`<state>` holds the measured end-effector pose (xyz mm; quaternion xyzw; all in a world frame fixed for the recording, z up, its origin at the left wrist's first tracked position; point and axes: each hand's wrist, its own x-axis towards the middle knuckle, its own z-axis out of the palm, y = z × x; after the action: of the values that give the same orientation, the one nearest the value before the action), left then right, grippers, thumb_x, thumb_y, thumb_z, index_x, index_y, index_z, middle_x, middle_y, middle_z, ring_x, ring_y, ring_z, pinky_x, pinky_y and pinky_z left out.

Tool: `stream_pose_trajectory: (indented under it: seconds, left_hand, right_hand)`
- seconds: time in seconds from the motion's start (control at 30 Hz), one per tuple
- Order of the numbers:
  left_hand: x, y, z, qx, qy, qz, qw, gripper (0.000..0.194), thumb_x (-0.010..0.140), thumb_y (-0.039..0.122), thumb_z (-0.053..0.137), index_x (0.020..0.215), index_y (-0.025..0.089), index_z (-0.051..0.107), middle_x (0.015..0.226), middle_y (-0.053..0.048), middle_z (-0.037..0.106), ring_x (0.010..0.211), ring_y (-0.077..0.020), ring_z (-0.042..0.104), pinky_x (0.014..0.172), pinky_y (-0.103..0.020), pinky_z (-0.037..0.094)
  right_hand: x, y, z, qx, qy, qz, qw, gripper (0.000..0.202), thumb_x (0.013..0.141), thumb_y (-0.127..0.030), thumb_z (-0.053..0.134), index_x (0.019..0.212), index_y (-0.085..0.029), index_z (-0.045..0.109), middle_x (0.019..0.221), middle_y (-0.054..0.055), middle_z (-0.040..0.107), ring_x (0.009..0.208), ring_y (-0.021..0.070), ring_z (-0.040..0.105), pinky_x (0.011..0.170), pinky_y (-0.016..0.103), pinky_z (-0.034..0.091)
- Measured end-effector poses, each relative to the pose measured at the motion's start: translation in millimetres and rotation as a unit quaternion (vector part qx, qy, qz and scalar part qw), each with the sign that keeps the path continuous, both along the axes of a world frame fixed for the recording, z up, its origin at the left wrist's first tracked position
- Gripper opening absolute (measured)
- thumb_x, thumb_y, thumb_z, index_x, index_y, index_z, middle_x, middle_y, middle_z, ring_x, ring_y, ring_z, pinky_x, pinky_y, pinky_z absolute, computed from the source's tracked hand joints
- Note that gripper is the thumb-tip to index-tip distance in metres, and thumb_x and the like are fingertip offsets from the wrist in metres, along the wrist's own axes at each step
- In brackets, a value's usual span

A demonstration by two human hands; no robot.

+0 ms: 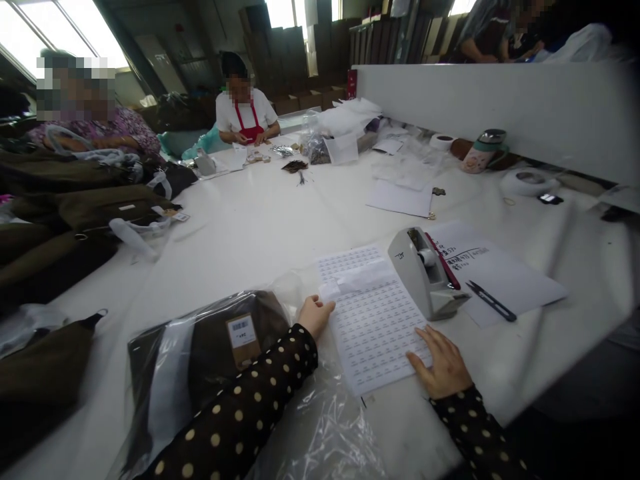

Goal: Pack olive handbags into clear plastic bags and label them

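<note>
A white sheet of small printed labels (375,327) lies on the table, with a blank strip across its upper part. My left hand (316,317) is at its left edge with the fingers drawn together; what they hold, if anything, is hidden. My right hand (443,360) rests on the sheet's lower right edge, fingers spread and nothing held. Under my left forearm lies a dark olive bag (210,347) inside clear plastic, bearing a barcode tag (243,333). A grey tape dispenser (425,270) stands against the sheet's upper right side.
Black thread snips (491,301) lie on a handwritten paper (520,280) at right. More olive bags (95,207) are piled at left. A lidded cup (483,152) and tape rolls (527,181) stand along a white partition (480,113). Co-workers sit across the table.
</note>
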<state>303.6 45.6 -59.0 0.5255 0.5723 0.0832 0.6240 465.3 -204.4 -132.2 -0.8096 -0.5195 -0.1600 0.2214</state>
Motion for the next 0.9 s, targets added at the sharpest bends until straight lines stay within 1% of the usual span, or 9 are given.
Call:
stream_pose_trajectory:
  seconds: [0.13, 0.3, 0.5, 0.57, 0.63, 0.67, 0.7, 0.77, 0.9]
  left_hand:
    - [-10.5, -27.3, 13.5, -0.065, -0.035, 0.038, 0.997, 0.033, 0.077, 0.027, 0.060, 0.106, 0.019, 0.046, 0.099, -0.007, 0.058, 0.066, -0.0105, 0.058, 0.056, -0.020, 0.047]
    - [-16.5, -39.5, 16.9, -0.125, -0.063, 0.035, 0.990, 0.018, 0.079, 0.021, 0.058, 0.094, 0.013, 0.052, 0.077, -0.006, 0.060, 0.052, -0.0075, 0.054, 0.046, -0.017, 0.043]
    - [-46.9, -67.5, 13.1, -0.130, -0.028, -0.012, 0.991, 0.011, 0.075, 0.019, 0.062, 0.078, 0.010, 0.057, 0.063, -0.004, 0.057, 0.046, -0.0083, 0.049, 0.043, -0.020, 0.039]
    - [-68.7, -71.9, 27.2, -0.071, -0.006, -0.038, 0.997, 0.021, 0.071, 0.020, 0.067, 0.087, 0.011, 0.058, 0.073, -0.005, 0.059, 0.053, -0.0112, 0.053, 0.050, -0.024, 0.044]
    - [-80.7, -64.3, 49.8, 0.108, 0.005, -0.112, 0.988, 0.034, 0.068, 0.024, 0.068, 0.099, 0.015, 0.058, 0.091, -0.006, 0.059, 0.069, -0.0150, 0.056, 0.065, -0.029, 0.047]
    - [-78.6, -55.9, 61.5, 0.224, 0.002, -0.165, 0.961, 0.035, 0.070, 0.027, 0.067, 0.103, 0.018, 0.057, 0.098, -0.006, 0.057, 0.078, -0.0168, 0.056, 0.074, -0.031, 0.047]
    - [-69.8, -45.5, 71.5, 0.320, -0.003, -0.219, 0.922, 0.033, 0.074, 0.031, 0.063, 0.104, 0.020, 0.057, 0.103, -0.006, 0.056, 0.086, -0.0187, 0.056, 0.082, -0.033, 0.044]
    - [-33.9, -22.6, 81.7, 0.390, -0.002, -0.294, 0.872, 0.026, 0.080, 0.036, 0.055, 0.101, 0.022, 0.058, 0.100, -0.005, 0.059, 0.094, -0.0206, 0.054, 0.088, -0.035, 0.041]
    - [62.9, 6.5, 58.5, 0.294, 0.077, -0.359, 0.883, 0.044, 0.067, 0.045, 0.068, 0.098, 0.015, 0.059, 0.096, -0.011, 0.063, 0.097, -0.0275, 0.056, 0.085, -0.035, 0.041]
  right_hand:
    - [-6.9, 1.8, 9.1, 0.001, 0.046, -0.033, 0.998, 0.044, 0.082, -0.041, 0.046, 0.116, -0.013, 0.051, 0.116, 0.016, 0.055, 0.106, 0.0300, 0.052, 0.089, 0.046, 0.045]
    - [8.2, 1.3, 16.8, -0.005, 0.109, -0.036, 0.993, 0.038, 0.080, -0.042, 0.048, 0.106, -0.016, 0.056, 0.109, 0.013, 0.060, 0.098, 0.0271, 0.058, 0.087, 0.044, 0.047]
    - [23.1, -20.7, 17.2, -0.070, 0.130, 0.059, 0.987, 0.031, 0.077, -0.039, 0.055, 0.100, -0.020, 0.062, 0.101, 0.008, 0.066, 0.092, 0.0251, 0.062, 0.081, 0.042, 0.052]
    - [23.2, -31.7, 25.5, -0.098, 0.161, 0.090, 0.978, 0.031, 0.077, -0.039, 0.056, 0.102, -0.021, 0.061, 0.103, 0.007, 0.066, 0.094, 0.0234, 0.062, 0.081, 0.038, 0.053]
    - [23.0, -36.5, 38.1, -0.120, 0.204, 0.101, 0.966, 0.031, 0.079, -0.039, 0.055, 0.104, -0.022, 0.060, 0.105, 0.006, 0.065, 0.093, 0.0213, 0.062, 0.079, 0.034, 0.054]
    - [23.4, -34.8, 44.8, -0.123, 0.224, 0.102, 0.962, 0.031, 0.079, -0.038, 0.055, 0.105, -0.022, 0.059, 0.104, 0.006, 0.065, 0.090, 0.0203, 0.063, 0.076, 0.032, 0.055]
    - [24.4, -30.2, 51.1, -0.118, 0.238, 0.104, 0.959, 0.030, 0.080, -0.037, 0.054, 0.106, -0.022, 0.059, 0.103, 0.006, 0.065, 0.087, 0.0193, 0.063, 0.073, 0.031, 0.055]
    - [28.4, -12.5, 60.6, -0.089, 0.246, 0.119, 0.958, 0.028, 0.080, -0.034, 0.052, 0.104, -0.022, 0.059, 0.098, 0.006, 0.065, 0.078, 0.0178, 0.063, 0.068, 0.030, 0.055]
    - [42.1, 36.4, 65.7, -0.023, 0.250, 0.156, 0.955, 0.022, 0.078, -0.027, 0.051, 0.097, -0.020, 0.060, 0.086, 0.005, 0.066, 0.067, 0.0156, 0.063, 0.060, 0.029, 0.055]
